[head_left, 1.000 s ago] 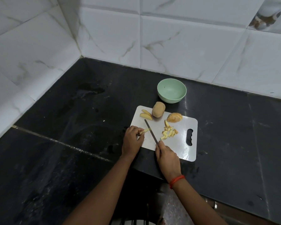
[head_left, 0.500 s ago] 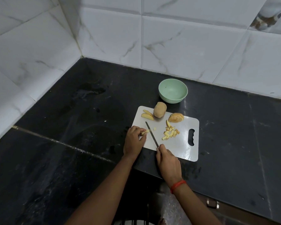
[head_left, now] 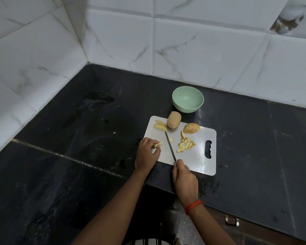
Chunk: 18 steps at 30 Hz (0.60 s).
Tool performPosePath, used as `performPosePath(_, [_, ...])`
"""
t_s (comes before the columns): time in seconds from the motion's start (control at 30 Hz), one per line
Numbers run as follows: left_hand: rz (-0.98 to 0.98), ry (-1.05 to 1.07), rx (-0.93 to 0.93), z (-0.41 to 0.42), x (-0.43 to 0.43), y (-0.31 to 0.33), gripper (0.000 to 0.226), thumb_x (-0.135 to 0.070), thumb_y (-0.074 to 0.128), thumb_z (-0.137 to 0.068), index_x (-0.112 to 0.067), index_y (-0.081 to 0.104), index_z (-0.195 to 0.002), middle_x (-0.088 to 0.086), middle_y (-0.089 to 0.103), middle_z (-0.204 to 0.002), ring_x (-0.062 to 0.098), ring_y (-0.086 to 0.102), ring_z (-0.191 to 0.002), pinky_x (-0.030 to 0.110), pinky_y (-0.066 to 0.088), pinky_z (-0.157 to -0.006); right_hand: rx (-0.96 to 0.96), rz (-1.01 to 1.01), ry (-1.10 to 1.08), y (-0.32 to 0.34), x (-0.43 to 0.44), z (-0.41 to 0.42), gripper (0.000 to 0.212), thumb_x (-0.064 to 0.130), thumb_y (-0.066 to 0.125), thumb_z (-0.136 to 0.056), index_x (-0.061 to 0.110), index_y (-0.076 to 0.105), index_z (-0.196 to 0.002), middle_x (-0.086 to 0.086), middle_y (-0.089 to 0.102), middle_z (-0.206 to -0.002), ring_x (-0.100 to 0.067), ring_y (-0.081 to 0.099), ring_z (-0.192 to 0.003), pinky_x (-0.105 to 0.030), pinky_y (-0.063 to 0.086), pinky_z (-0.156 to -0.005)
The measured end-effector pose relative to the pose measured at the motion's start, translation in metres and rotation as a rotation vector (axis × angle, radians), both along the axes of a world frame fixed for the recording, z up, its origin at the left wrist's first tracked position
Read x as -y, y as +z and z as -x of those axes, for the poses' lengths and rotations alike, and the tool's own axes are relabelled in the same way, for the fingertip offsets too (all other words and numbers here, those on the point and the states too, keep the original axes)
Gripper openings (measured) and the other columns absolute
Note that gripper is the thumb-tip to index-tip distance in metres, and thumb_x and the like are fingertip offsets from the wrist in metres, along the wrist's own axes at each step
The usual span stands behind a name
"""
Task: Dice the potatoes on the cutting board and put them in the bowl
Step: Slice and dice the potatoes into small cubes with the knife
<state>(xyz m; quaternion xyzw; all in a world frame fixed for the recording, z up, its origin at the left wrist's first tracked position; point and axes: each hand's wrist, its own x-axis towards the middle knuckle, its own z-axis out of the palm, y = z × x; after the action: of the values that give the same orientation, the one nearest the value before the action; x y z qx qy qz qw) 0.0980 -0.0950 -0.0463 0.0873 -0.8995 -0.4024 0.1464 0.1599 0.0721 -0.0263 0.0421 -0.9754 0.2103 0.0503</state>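
A white cutting board (head_left: 200,163) lies on the black counter. My left hand (head_left: 147,154) pinches a potato strip (head_left: 158,144) at the board's left edge. My right hand (head_left: 184,179) grips the handle of a knife (head_left: 170,146), whose blade lies along the board to the right of the strip. One small cut piece (head_left: 170,139) sits just right of the blade. A pile of diced potato (head_left: 185,144) lies mid-board. At the board's far edge sit a whole potato (head_left: 174,119), potato wedges (head_left: 160,125) and a potato half (head_left: 191,128). The green bowl (head_left: 187,99) behind the board holds nothing.
White marble-look tiled walls (head_left: 201,50) meet in a corner at the far left. The black stone counter (head_left: 78,138) runs left and right of the board. The counter's front edge drops off just below my right wrist, with a cabinet latch (head_left: 231,221) underneath.
The knife has shifted slightly right, away from the strip in my left hand, leaving one small cut piece beside the blade. The view has moved a little.
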Motion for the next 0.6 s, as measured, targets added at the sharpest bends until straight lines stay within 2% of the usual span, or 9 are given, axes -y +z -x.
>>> performPosePath(0.2, [0.048,-0.018,0.011,-0.0003,0.0006,0.0003,0.020,-0.018,0.073,-0.089,-0.018,0.076,-0.109,-0.007,0.056,-0.099,0.008,0.048,-0.094,0.023,0.046,-0.077,-0.039,0.013,0.098,-0.0053,-0.0063,0.0011,0.018,0.037,0.039,-0.100,0.023,0.036,-0.090,-0.003,0.057,-0.065,-0.033,0.057,-0.049,-0.038,0.043,-0.040])
performPosePath(0.4, [0.043,-0.002,0.003,-0.0001,-0.0007,0.0022,0.017,-0.020,0.073,-0.090,-0.017,0.076,-0.106,-0.006,0.058,-0.099,0.006,0.045,-0.093,0.025,0.047,-0.078,0.004,-0.024,0.108,-0.0065,-0.0051,0.0040,0.022,0.032,0.046,-0.100,0.024,0.030,-0.087,-0.004,0.058,-0.065,-0.035,0.057,-0.052,-0.034,0.036,-0.043])
performPosePath(0.5, [0.047,0.007,0.002,-0.0004,-0.0010,0.0026,0.013,-0.021,0.073,-0.090,-0.016,0.075,-0.102,-0.006,0.060,-0.099,0.006,0.047,-0.093,0.024,0.045,-0.078,0.057,-0.020,0.133,-0.0026,-0.0053,0.0056,0.024,0.031,0.045,-0.101,0.024,0.027,-0.086,-0.004,0.060,-0.068,-0.036,0.059,-0.058,-0.035,0.037,-0.046])
performPosePath(0.6, [0.049,0.013,-0.006,0.0008,-0.0014,0.0026,0.010,-0.021,0.074,-0.090,-0.016,0.074,-0.098,-0.007,0.062,-0.098,0.004,0.045,-0.091,0.022,0.043,-0.075,0.091,-0.041,0.141,0.0015,-0.0049,0.0045,0.019,0.031,0.043,-0.101,0.022,0.033,-0.088,-0.005,0.060,-0.071,-0.036,0.061,-0.062,-0.037,0.040,-0.049])
